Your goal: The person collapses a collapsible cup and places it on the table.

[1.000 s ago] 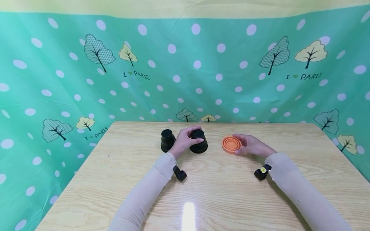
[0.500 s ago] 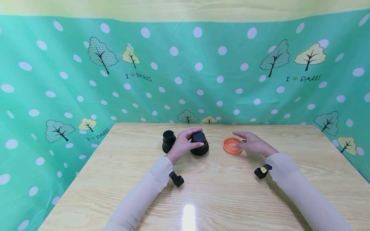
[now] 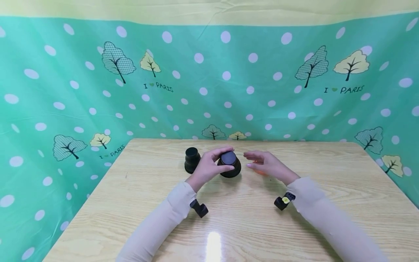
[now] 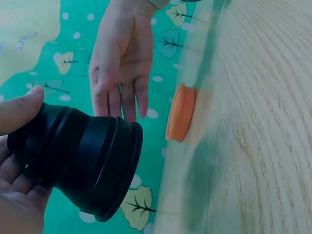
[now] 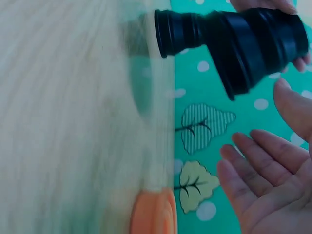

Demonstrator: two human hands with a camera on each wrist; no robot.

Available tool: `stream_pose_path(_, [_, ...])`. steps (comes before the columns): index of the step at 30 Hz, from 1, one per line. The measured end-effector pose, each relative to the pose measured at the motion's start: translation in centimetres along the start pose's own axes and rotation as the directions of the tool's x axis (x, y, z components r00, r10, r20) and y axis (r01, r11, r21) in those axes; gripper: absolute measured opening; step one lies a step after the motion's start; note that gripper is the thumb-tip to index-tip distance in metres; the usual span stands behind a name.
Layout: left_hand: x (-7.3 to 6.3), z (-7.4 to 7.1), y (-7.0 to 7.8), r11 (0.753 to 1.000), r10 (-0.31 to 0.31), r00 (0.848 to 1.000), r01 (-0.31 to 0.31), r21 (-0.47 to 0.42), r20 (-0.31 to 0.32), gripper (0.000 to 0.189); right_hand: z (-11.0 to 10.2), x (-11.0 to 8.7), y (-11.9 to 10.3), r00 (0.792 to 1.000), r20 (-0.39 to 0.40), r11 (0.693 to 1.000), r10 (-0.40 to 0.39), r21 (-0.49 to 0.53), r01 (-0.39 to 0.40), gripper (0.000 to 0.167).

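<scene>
Thumb and fingers of my left hand (image 3: 209,168) grip a black collapsible cup (image 4: 80,151) with its narrow end up. The left wrist view shows this stepped cup raised off the table. My right hand (image 3: 269,165) hovers just to its right with fingers extended, touching nothing. Below the right hand lies an orange collapsible cup (image 4: 181,113), pressed flat on the table; in the head view the hand covers most of it. Left of the gripped cup, another black collapsible cup (image 3: 191,160) stands on its wide rim, partly behind my left hand.
The light wooden table (image 3: 248,222) ends at a back edge against a green dotted curtain (image 3: 183,109) printed with trees. A black wrist camera (image 3: 199,209) hangs below the left wrist and another wrist camera (image 3: 282,202) below the right.
My right hand has let go of the orange collapsible cup and moved left toward the gripped black one. My left hand has raised that black cup slightly and shifted it right.
</scene>
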State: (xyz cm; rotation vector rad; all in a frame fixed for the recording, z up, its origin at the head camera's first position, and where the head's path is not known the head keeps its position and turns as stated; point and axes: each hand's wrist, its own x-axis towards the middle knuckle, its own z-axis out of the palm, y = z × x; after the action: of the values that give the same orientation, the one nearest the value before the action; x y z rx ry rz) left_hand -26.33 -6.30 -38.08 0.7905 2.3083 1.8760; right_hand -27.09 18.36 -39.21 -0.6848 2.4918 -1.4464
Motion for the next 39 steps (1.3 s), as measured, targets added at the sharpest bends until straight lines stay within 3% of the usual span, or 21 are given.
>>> stream_pose_path(10, [-0.8, 0.1, 1.2, 0.997, 0.075, 0.995, -0.076, 0.02, 0.06, 0.056, 1.8, 0.4, -0.6, 0.999, -0.008, 0.978, 0.048, 0.202, -0.045, 0.05])
stream_pose_path(17, [-1.0, 0.0, 1.4, 0.99, 0.132, 0.986, -0.136, 0.039, 0.098, 0.058, 2.1, 0.4, -0.5, 0.998, 0.038, 0.932, 0.046, 0.357, -0.057, 0.052])
stream_pose_path(23, [-0.8, 0.0, 1.5, 0.993, 0.113, 0.984, -0.117, 0.022, 0.139, 0.059, 2.2, 0.6, 0.0, 0.997, 0.056, 0.895, 0.057, 0.439, -0.076, 0.058])
stream_pose_path(31, [-0.7, -0.3, 1.7, 0.994, 0.093, 0.979, -0.102, 0.038, 0.181, 0.063, 1.7, 0.5, 0.1, 0.997, 0.008, 0.824, 0.078, 0.563, -0.069, 0.058])
stream_pose_path(33, [-0.7, -0.4, 1.6, 0.991, 0.11, 0.974, -0.122, 0.049, 0.2, 0.064, 1.6, 0.4, 0.0, 0.997, -0.016, 0.838, 0.081, 0.542, -0.059, 0.058])
stream_pose_path(39, [-0.7, -1.1, 1.0, 0.978, 0.172, 0.952, -0.195, 0.068, 0.255, 0.065, 1.3, 0.2, -0.1, 0.994, -0.082, 0.92, 0.069, 0.389, -0.032, 0.055])
